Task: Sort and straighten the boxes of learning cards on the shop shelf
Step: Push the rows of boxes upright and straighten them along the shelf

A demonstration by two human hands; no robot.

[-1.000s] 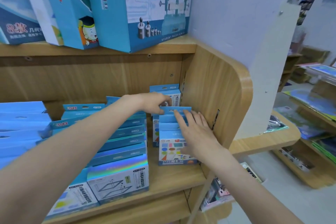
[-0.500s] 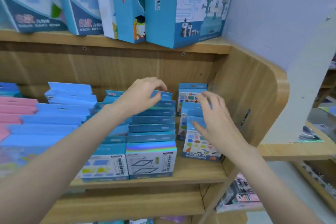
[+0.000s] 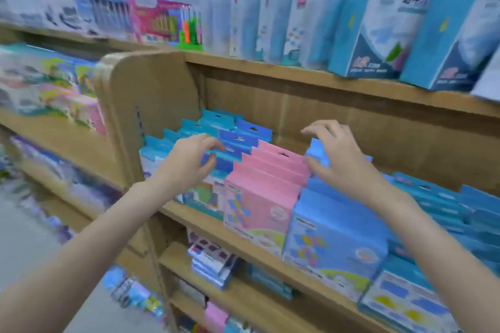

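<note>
Both hands have moved to the shelf's other end, left hand [image 3: 189, 162] and right hand [image 3: 342, 159] loosely apart, flanking pink boxes [image 3: 266, 186].

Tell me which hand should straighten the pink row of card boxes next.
Probably the right hand: its thumb already sits at the right edge of the pink boxes, fingers spread above them. The left hand hovers over the teal and blue boxes to their left.

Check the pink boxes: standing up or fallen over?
Standing. The pink boxes sit in a stepped row, hang tabs up, fronts facing out.
</note>
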